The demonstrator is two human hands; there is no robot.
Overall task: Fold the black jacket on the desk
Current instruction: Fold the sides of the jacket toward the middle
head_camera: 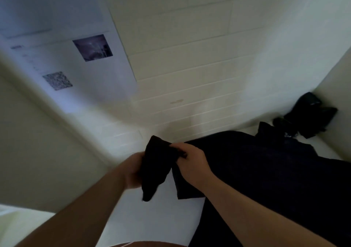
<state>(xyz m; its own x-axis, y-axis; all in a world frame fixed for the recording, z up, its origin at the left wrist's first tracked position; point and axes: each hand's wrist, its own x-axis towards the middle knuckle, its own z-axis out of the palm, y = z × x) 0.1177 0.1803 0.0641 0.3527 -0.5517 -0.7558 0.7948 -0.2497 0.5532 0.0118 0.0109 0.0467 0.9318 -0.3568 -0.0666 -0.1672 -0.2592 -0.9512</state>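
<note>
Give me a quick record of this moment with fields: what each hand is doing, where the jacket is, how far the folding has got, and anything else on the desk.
left hand: left hand grips a raised end of the black jacket
right hand: right hand pinches the same end, close beside the left
jacket: mostly spread on the white desk, one end lifted
fold progress: looks early, no neat fold visible
other items: dark bundle in the far right corner, apart from the jacket; poster on the wall
image: blurred
</note>
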